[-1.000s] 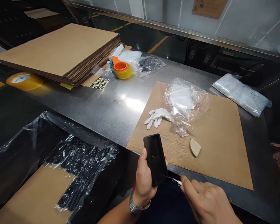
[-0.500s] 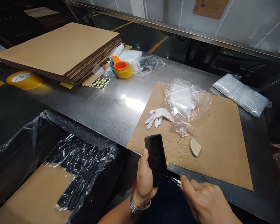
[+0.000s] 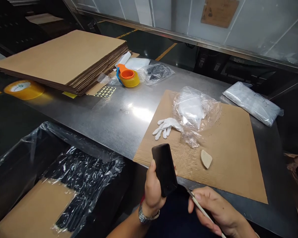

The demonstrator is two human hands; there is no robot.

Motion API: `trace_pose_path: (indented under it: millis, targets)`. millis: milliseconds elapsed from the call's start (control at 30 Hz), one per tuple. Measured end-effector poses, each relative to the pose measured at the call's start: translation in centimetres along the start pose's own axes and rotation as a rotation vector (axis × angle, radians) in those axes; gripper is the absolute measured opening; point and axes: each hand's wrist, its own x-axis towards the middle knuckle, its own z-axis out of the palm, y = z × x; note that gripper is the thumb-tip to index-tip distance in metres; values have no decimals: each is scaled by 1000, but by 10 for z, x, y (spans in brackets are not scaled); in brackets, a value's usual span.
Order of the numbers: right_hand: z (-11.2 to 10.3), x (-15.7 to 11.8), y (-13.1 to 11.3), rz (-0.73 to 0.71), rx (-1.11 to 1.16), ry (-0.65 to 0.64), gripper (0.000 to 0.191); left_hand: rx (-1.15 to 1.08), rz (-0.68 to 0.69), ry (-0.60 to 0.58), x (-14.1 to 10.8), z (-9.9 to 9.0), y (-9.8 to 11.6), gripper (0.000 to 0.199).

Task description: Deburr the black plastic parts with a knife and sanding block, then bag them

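My left hand (image 3: 154, 188), with a metal watch on the wrist, is closed around a black rectangular plastic part (image 3: 164, 168) with rounded corners, held tilted upright. My right hand (image 3: 215, 208) grips a thin tool with a pale handle (image 3: 202, 209) and a narrow metal tip. That tip lies close to the part's lower right edge; whether it touches I cannot tell. Ahead of both hands, a small cream wedge-shaped block (image 3: 206, 159) rests on a cardboard sheet (image 3: 233, 165). Farther back lie a white glove (image 3: 167, 127) and a crumpled clear plastic bag (image 3: 192, 107) with white material inside.
A metal table (image 3: 119, 125) carries a cardboard stack (image 3: 64, 56), an orange-and-blue tape dispenser (image 3: 127, 76), a yellow tape roll (image 3: 23, 89), a sticker sheet (image 3: 105, 92) and a wrapped plastic bundle (image 3: 253, 103). At lower left stands a bin lined with black plastic (image 3: 89, 172), cardboard inside.
My right hand has turned and rolled the tool, so its long handle now shows across the fingers. The tip has shifted slightly at the part's edge. My left hand keeps its hold.
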Motion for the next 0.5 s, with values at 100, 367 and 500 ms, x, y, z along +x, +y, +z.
trace_pose_path:
  millis: [100,367,500]
  targets:
    - [-19,-2,4,-132,-93,247,43,-49,-135,-76,5,5,4,44]
    - [-100,0,13,-183,-1185,1321,32,-54,-456,-164,7,5,-3,42]
    - [-63,-4,2,-662,-1308,1190,28,-27,-563,-193,4,7,-11,43]
